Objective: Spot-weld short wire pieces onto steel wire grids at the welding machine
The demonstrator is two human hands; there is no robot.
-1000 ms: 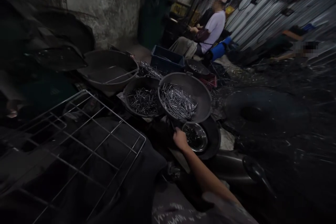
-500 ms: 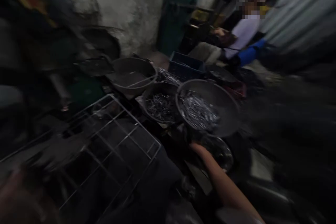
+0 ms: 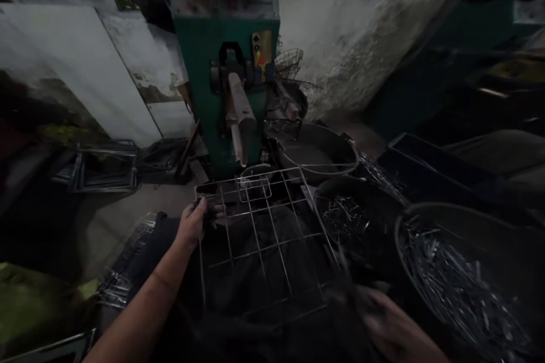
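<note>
My left hand (image 3: 196, 220) grips the left edge of a wire grid (image 3: 279, 244), near its far corner. The grid is a rectangular frame of thin metal rods, held over my lap. The fingers on this hand look dark. Blurred by motion, my right hand (image 3: 378, 315) is beside the grid's near right side; its fingers are smeared, and whether it holds anything cannot be made out. Beyond the grid's far edge stands a green machine (image 3: 196, 96) with a thick horizontal arm (image 3: 240, 105) and a lower electrode-like rod (image 3: 238, 144).
Right of me, a wide pan (image 3: 402, 255) holds many short metal rods (image 3: 460, 283). A darker pan (image 3: 326, 184) with metal pieces and a large basin (image 3: 289, 153) sit behind it. Wire frames (image 3: 106, 167) are stacked at left. A phone (image 3: 261, 51) is on the machine.
My view has swung left from the pans and a seated co-worker to the green machine. My right hand has left the pan area and come back to the grid's near right side.
</note>
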